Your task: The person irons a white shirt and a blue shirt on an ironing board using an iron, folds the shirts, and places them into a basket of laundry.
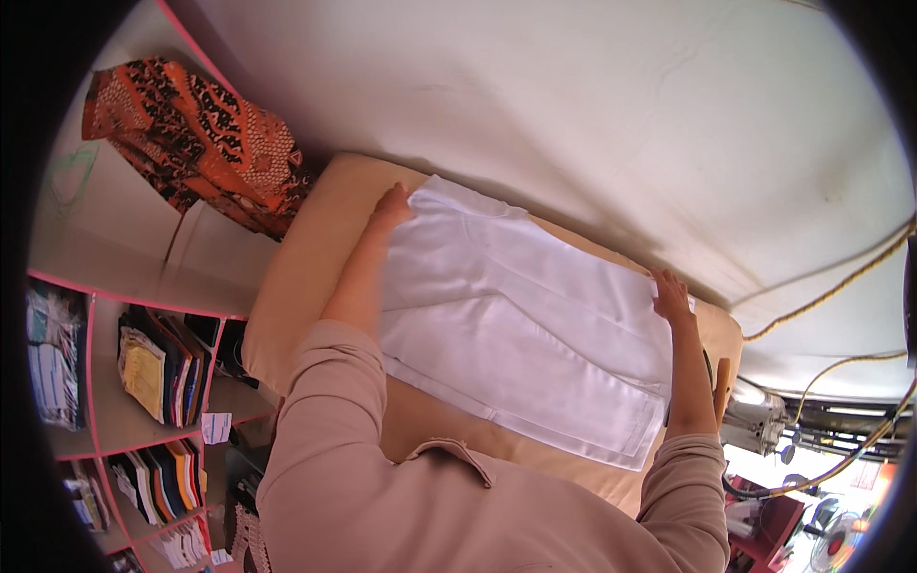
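Note:
A white satin-like garment (530, 322) lies spread over a padded table covered in tan cloth (294, 301). My left hand (393, 204) is at the garment's upper left corner, with the edge of the cloth at its fingers; whether it pinches the cloth is not plain. At the garment's far right edge rests my right hand (671, 294), fingers spread over the cloth. Long seams run across the garment, and a folded hem lies along its lower right end. Close to my right forearm is a wooden handle-like piece (721, 379), partly hidden.
Shelves with pink edges (92, 372) hold folded fabrics (161, 372) on the left. An orange and black patterned cloth (215, 143) hangs above them. A pale wall borders the table's far side. On the right are a yellowish cord (824, 294), a sewing machine-like device (756, 422) and a fan (834, 544).

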`<move>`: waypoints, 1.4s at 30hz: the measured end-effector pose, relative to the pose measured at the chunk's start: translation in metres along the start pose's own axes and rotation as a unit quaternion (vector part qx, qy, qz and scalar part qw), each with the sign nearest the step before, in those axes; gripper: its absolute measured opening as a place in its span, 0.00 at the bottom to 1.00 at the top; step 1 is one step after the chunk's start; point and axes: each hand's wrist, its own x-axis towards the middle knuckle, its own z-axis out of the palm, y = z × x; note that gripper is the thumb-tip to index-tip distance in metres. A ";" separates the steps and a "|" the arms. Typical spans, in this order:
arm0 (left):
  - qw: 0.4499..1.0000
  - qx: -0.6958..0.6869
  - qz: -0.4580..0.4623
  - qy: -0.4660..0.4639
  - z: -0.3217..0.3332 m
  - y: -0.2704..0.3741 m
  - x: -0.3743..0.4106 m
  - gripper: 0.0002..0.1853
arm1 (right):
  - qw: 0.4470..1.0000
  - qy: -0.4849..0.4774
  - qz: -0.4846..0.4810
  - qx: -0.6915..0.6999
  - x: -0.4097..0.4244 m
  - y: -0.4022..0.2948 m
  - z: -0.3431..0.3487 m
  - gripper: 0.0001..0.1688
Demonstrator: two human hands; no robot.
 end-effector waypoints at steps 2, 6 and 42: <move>0.999 0.032 0.021 -0.022 -0.004 0.002 -0.002 0.13 | 1.000 -0.027 -0.016 -0.003 0.010 0.001 0.006 0.34; 0.950 -0.266 -0.078 -0.146 -0.030 -0.012 -0.007 0.12 | 0.994 0.007 -0.048 0.100 -0.001 0.015 0.007 0.26; 0.955 -0.150 -0.250 0.057 -0.022 -0.038 -0.118 0.21 | 0.477 -0.068 0.245 0.841 0.091 -0.305 0.017 0.17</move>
